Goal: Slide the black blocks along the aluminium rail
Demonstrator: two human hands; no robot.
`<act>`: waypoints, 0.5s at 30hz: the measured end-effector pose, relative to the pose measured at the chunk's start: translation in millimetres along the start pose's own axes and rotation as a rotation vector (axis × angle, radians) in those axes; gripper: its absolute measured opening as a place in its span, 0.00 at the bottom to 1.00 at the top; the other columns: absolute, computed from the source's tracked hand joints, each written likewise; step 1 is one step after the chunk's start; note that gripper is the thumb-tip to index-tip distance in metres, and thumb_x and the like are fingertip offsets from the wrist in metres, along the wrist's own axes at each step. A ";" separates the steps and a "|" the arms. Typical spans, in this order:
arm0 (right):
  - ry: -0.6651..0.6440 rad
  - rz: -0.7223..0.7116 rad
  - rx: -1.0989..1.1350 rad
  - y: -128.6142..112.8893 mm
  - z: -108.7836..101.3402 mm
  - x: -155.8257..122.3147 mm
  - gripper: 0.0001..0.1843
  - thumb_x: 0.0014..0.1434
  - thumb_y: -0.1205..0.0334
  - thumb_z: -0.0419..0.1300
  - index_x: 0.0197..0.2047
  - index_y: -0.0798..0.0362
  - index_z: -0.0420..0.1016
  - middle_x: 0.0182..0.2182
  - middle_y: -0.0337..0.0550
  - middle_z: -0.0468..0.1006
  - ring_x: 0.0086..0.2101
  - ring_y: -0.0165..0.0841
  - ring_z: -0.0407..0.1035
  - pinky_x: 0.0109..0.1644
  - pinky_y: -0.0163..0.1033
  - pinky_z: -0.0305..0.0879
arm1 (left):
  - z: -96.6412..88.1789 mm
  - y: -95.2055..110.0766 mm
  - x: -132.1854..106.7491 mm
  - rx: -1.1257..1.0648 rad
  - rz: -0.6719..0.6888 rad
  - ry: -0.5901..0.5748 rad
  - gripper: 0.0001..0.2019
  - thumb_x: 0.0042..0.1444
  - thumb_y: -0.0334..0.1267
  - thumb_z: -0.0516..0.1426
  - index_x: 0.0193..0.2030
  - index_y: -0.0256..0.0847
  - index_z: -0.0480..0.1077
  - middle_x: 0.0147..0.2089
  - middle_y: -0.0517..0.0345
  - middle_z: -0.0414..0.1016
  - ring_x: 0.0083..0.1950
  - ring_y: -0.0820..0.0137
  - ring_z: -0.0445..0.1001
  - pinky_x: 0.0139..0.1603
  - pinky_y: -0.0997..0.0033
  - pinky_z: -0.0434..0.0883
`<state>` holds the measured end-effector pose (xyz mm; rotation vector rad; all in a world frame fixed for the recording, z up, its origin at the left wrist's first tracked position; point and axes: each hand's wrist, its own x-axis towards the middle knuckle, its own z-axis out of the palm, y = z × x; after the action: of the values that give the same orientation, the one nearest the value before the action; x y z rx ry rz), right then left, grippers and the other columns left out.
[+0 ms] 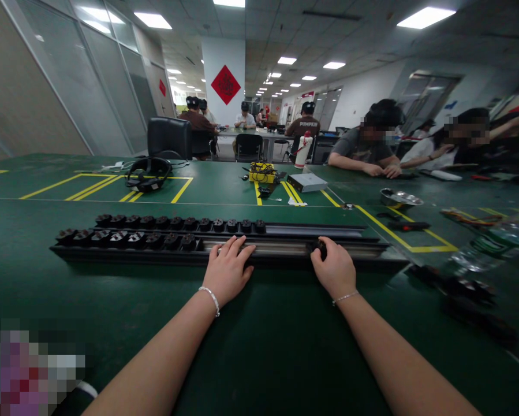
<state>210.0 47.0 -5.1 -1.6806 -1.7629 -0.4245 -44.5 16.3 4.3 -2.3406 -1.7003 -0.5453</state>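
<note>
Two long black track rails [280, 247] with silvery channels lie side by side across the table. Several black socket modules [154, 240] fill the left part of the near rail, and another row of modules [190, 224] sits on the far one. My left hand [228, 268] rests on the near rail just right of its last module, fingers spread and holding nothing that I can see. Farther right, my right hand [335, 268] is closed round a small black socket module [318, 248] at the near rail. My fingers partly hide that module.
On the green table [259, 346] are a black headset [148, 174], a yellow block wrapped in cables [262, 172], a grey box [306, 182] and a metal bowl [400, 198]. A plastic bottle [493, 242] and loose black modules [467, 289] lie right. A co-worker [367, 141] sits across.
</note>
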 end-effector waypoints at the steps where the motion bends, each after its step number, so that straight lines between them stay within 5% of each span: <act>1: 0.000 0.001 0.002 0.4 0.3 -0.1 0.17 0.53 0.61 0.48 0.44 0.57 0.68 0.35 0.49 0.74 0.36 0.37 0.67 0.43 0.42 0.60 | -0.1 0.0 -0.1 -0.001 -0.001 -0.001 0.22 0.53 0.43 0.52 0.56 0.54 0.60 0.63 0.58 0.57 0.64 0.61 0.52 0.58 0.54 0.53; 15: -0.014 0.011 0.025 -2.2 -3.2 0.4 0.17 0.53 0.62 0.48 0.44 0.57 0.68 0.35 0.49 0.75 0.36 0.37 0.68 0.43 0.42 0.61 | 0.9 -0.4 -0.2 -0.002 -0.002 -0.005 0.22 0.53 0.43 0.52 0.56 0.54 0.59 0.63 0.58 0.56 0.64 0.61 0.51 0.58 0.54 0.53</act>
<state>208.6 45.0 -2.1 -1.6793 -1.7611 -0.3855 -44.7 16.6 3.4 -2.3437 -1.7059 -0.5426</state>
